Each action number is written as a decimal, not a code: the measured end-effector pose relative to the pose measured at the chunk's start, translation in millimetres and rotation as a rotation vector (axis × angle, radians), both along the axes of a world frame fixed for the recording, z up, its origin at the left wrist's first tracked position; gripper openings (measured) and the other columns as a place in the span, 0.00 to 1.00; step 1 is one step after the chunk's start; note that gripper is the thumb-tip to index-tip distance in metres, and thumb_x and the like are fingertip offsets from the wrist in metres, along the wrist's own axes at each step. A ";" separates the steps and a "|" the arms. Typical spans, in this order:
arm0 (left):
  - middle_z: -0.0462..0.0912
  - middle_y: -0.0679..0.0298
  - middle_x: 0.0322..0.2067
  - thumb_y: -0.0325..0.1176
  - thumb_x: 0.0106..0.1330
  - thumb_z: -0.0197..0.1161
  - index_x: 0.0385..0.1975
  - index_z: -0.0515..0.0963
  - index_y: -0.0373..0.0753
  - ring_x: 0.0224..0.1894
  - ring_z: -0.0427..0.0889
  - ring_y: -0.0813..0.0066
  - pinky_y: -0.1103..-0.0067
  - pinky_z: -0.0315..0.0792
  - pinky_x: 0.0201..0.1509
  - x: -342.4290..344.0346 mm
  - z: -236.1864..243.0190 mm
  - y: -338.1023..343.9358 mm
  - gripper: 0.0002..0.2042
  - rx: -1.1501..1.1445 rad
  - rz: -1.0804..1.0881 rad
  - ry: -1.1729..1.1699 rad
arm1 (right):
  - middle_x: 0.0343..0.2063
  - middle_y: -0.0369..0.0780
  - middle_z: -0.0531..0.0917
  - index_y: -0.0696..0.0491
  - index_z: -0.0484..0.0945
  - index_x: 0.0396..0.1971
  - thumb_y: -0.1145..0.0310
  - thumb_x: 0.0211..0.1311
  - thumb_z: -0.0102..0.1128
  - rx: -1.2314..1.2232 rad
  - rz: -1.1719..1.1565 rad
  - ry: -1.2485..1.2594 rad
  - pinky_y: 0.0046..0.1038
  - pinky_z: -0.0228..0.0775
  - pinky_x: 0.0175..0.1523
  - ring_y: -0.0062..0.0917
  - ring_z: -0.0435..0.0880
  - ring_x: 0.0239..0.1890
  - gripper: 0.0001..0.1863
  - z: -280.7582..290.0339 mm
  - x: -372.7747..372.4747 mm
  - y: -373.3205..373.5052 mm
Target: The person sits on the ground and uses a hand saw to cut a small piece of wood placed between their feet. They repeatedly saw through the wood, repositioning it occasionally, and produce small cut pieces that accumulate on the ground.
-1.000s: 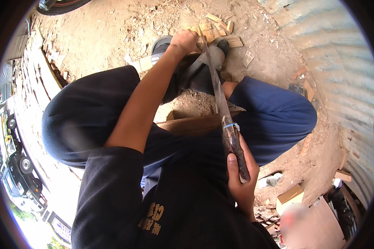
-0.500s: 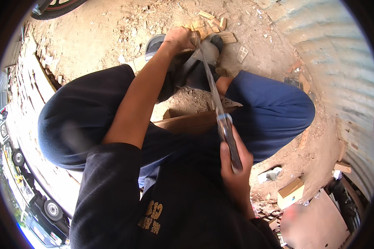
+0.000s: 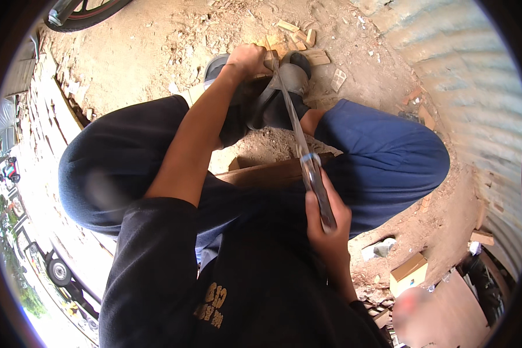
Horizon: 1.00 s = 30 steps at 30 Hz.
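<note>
Over brown dirt ground [image 3: 168, 35], the left hand [image 3: 247, 59] clutched a small brown wooden block [image 3: 268, 60] beside a grey-black sandal [image 3: 293, 76]; the right hand [image 3: 329, 220] gripped the dark handle [image 3: 317, 188] of a grey metal handsaw [image 3: 301, 142], far end at the block! Corrugated metal sheeting [image 3: 458, 81] lined the ground's right edge.

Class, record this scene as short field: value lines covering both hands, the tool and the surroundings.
Left hand: closed on a small wood piece
Right hand: gripping the saw by its handle
Saw: far end at the wood piece
Ground: dirt, with wood scraps
Right side: wavy metal wall, cardboard box
</note>
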<state>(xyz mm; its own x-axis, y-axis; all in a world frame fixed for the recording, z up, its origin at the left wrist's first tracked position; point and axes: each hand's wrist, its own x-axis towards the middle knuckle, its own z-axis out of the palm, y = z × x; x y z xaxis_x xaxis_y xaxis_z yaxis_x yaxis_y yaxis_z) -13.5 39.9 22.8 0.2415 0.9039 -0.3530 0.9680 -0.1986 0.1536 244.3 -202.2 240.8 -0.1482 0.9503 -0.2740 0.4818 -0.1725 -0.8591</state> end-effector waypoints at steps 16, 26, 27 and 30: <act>0.85 0.48 0.34 0.64 0.51 0.64 0.32 0.81 0.37 0.40 0.85 0.52 0.63 0.78 0.48 4.9 11.3 -0.9 0.30 -0.002 0.054 -0.043 | 0.38 0.55 0.84 0.63 0.69 0.60 0.73 0.65 0.57 -0.030 -0.003 0.045 0.28 0.77 0.37 0.39 0.89 0.35 0.24 -7.1 -9.5 18.9; 0.85 0.48 0.35 0.66 0.47 0.67 0.36 0.82 0.37 0.39 0.86 0.51 0.64 0.80 0.45 -0.9 8.1 -0.2 0.34 0.048 0.052 -0.012 | 0.42 0.54 0.83 0.63 0.68 0.62 0.73 0.65 0.57 -0.123 -0.018 0.080 0.28 0.77 0.42 0.41 0.88 0.41 0.25 8.3 -6.2 9.4; 0.86 0.48 0.35 0.66 0.47 0.67 0.36 0.82 0.37 0.39 0.86 0.51 0.64 0.80 0.45 2.6 6.0 1.1 0.34 0.045 0.042 -0.019 | 0.44 0.55 0.83 0.63 0.68 0.62 0.73 0.65 0.56 -0.238 -0.026 0.061 0.28 0.77 0.44 0.42 0.87 0.43 0.26 2.8 -15.1 28.1; 0.86 0.48 0.36 0.67 0.47 0.67 0.37 0.82 0.37 0.40 0.86 0.52 0.65 0.80 0.46 -3.0 -6.5 -0.2 0.34 0.038 0.039 -0.018 | 0.43 0.55 0.83 0.64 0.68 0.61 0.73 0.64 0.57 -0.213 -0.003 0.036 0.29 0.78 0.42 0.41 0.87 0.43 0.26 8.4 -7.7 23.0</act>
